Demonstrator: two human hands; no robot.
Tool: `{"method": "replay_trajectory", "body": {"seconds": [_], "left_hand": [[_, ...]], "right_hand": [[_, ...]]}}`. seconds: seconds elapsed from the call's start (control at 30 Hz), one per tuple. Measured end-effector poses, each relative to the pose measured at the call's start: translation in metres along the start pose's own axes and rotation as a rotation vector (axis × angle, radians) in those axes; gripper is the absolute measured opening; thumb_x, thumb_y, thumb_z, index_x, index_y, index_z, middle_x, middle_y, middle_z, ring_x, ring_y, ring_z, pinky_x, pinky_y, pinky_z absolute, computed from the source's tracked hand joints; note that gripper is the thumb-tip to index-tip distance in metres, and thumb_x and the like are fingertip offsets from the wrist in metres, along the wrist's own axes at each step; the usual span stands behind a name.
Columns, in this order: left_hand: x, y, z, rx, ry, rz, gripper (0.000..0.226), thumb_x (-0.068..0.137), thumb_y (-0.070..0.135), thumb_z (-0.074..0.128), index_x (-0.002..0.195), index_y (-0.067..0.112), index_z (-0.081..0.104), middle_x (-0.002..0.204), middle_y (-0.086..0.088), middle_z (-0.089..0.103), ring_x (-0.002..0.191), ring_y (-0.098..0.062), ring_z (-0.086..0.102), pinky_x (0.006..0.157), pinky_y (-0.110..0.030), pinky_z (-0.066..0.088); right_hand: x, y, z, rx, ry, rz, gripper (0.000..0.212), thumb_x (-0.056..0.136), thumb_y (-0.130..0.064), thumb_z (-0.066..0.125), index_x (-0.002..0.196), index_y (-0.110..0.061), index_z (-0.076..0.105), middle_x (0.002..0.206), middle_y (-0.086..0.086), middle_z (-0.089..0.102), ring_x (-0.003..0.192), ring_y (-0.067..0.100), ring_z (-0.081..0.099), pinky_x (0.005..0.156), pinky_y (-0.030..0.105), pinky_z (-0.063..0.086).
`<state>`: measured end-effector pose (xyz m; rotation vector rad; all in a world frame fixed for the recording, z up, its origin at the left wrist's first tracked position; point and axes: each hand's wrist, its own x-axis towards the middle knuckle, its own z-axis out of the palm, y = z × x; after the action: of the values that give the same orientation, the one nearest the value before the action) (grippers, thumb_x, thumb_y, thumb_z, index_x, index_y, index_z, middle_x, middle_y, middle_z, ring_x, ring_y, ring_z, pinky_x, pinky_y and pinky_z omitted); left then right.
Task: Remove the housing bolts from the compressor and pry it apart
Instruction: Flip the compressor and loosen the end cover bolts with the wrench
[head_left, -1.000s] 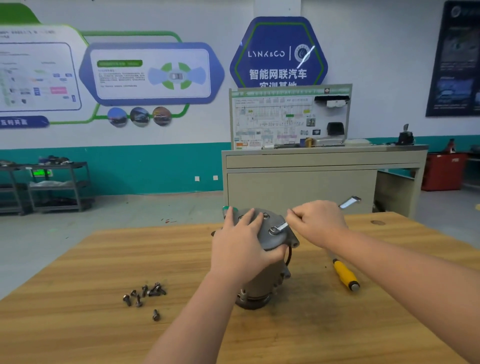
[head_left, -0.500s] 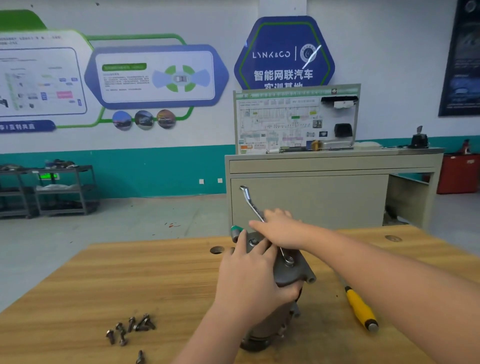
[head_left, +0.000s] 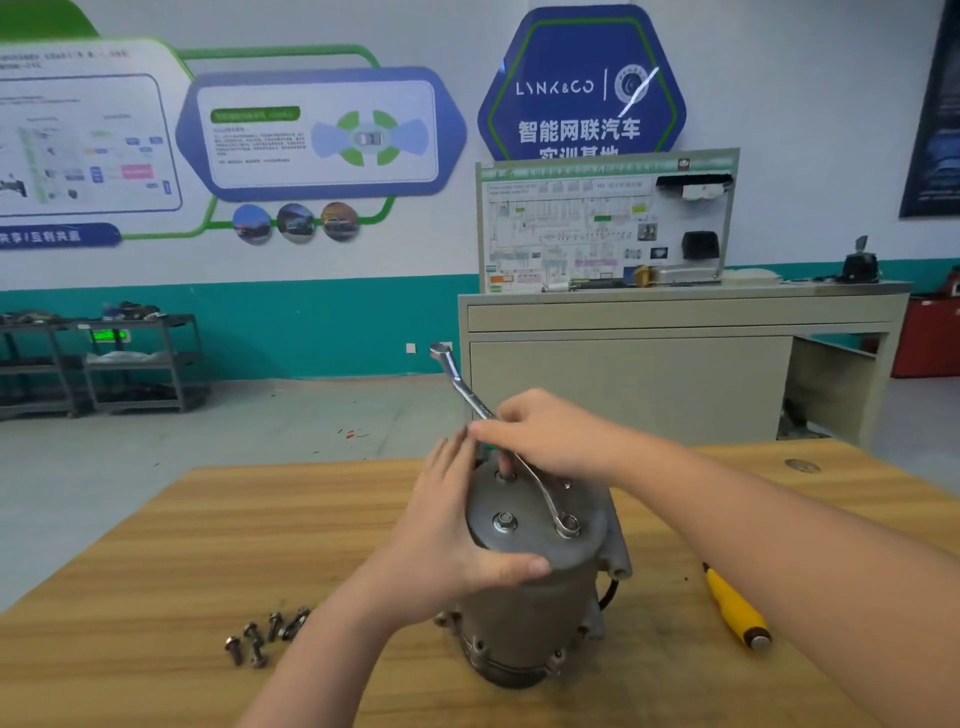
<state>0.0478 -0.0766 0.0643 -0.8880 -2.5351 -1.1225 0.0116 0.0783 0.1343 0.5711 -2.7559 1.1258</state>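
So the compressor (head_left: 530, 582) is standing on end near the middle of the wooden bench (head_left: 156, 571), flat end cap facing up. Left hand (head_left: 457, 540) is wrapped around the upper left side of the housing, thumb curled across the front just under the cap rim and fingers reaching up over the far edge, so it's clamped on the body.

Right hand (head_left: 550, 436) sits just above and behind the cap, fingers pinched around the middle of a ring spanner (head_left: 467, 395). The ring end is down below that grip, seated on a bolt (head_left: 569, 526) at the right side of the cap, and the handle sticks up and away to the left past the fingers. A second bolt head (head_left: 504, 521) sits on the cap just left of the ring end, right above the left thumb.

Down and to the left of the left forearm there's a little pile of loose bolts (head_left: 265, 634) on the bench. Off to the right, below the right forearm, a yellow-handled screwdriver (head_left: 735, 608) is lying flat, well apart from the compressor. Behind the bench there's a grey cabinet (head_left: 649, 364) with a wiring display board (head_left: 602, 223) on top
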Motion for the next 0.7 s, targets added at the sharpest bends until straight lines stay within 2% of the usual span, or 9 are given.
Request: {"method": "replay_trajectory", "body": {"seconds": [0.07,0.17,0.23,0.33,0.4,0.5,0.6,0.7], "left_hand": [[0.000,-0.001,-0.005,0.054,-0.080,-0.034,0.125,0.047,0.084,0.067,0.149,0.040,0.011,0.157,0.028,-0.003,0.134,0.022,-0.006,0.111,-0.008,0.007],[-0.005,-0.005,-0.008,0.061,-0.099,-0.083,0.134,0.044,0.089,0.062,0.154,0.031,0.011,0.156,0.030,-0.006,0.124,0.032,0.001,0.096,0.005,0.007],[-0.010,-0.003,-0.007,0.066,-0.073,-0.108,0.137,0.040,0.094,0.058,0.154,0.032,0.011,0.146,0.038,-0.005,0.121,0.032,0.009,0.099,0.001,0.012],[-0.013,-0.001,-0.006,0.125,-0.036,-0.162,0.144,0.037,0.098,0.053,0.154,0.028,0.007,0.135,0.040,-0.002,0.139,-0.001,0.017,0.114,-0.022,0.022],[-0.015,0.000,-0.001,0.153,-0.020,-0.199,0.145,0.038,0.099,0.052,0.154,0.028,0.002,0.139,0.038,-0.009,0.144,-0.010,0.012,0.118,-0.033,0.022],[-0.018,0.006,0.013,0.210,0.062,-0.262,0.147,0.034,0.099,0.046,0.153,0.028,-0.002,0.152,0.027,-0.019,0.147,-0.016,0.004,0.119,-0.038,0.018],[-0.019,0.015,0.030,0.301,0.198,-0.330,0.143,0.036,0.093,0.045,0.152,0.023,-0.001,0.158,0.014,-0.001,0.146,-0.018,0.009,0.116,-0.032,0.017],[-0.017,0.022,0.044,0.405,0.297,-0.375,0.133,0.043,0.089,0.040,0.150,0.020,0.003,0.155,0.008,0.009,0.141,-0.021,0.019,0.110,-0.030,0.024]], "right_hand": [[0.000,0.003,-0.010,0.175,-0.078,0.070,0.032,0.099,-0.027,0.052,0.071,-0.011,0.053,0.054,-0.002,0.062,0.030,0.005,0.040,0.033,0.013,0.029],[-0.007,0.017,-0.018,0.654,0.022,0.223,0.028,0.100,-0.020,0.050,0.074,-0.009,0.048,0.047,0.000,0.058,0.025,0.005,0.035,0.027,0.013,0.021],[-0.018,0.026,-0.022,1.029,0.182,0.279,0.029,0.098,-0.019,0.051,0.071,-0.011,0.046,0.043,-0.003,0.054,0.024,0.002,0.032,0.026,0.012,0.019],[-0.051,0.032,-0.019,1.273,0.420,0.188,0.022,0.084,-0.014,0.064,0.069,-0.011,0.049,0.047,-0.001,0.054,0.029,0.002,0.039,0.028,0.012,0.028],[-0.076,0.035,-0.006,1.297,0.588,0.063,0.022,0.069,-0.018,0.071,0.066,-0.012,0.051,0.050,0.003,0.057,0.032,0.007,0.047,0.032,0.014,0.035],[-0.102,0.039,0.020,1.134,0.936,-0.140,0.028,0.067,-0.034,0.077,0.061,-0.021,0.053,0.054,0.007,0.063,0.035,0.017,0.056,0.037,0.020,0.043],[-0.107,0.040,0.043,0.905,1.136,-0.202,0.034,0.070,-0.058,0.073,0.066,-0.025,0.064,0.059,0.005,0.067,0.041,0.020,0.063,0.043,0.026,0.051],[-0.104,0.036,0.056,0.812,1.208,-0.199,0.040,0.074,-0.064,0.068,0.066,-0.026,0.064,0.058,-0.002,0.069,0.042,0.019,0.064,0.046,0.034,0.053]]}}
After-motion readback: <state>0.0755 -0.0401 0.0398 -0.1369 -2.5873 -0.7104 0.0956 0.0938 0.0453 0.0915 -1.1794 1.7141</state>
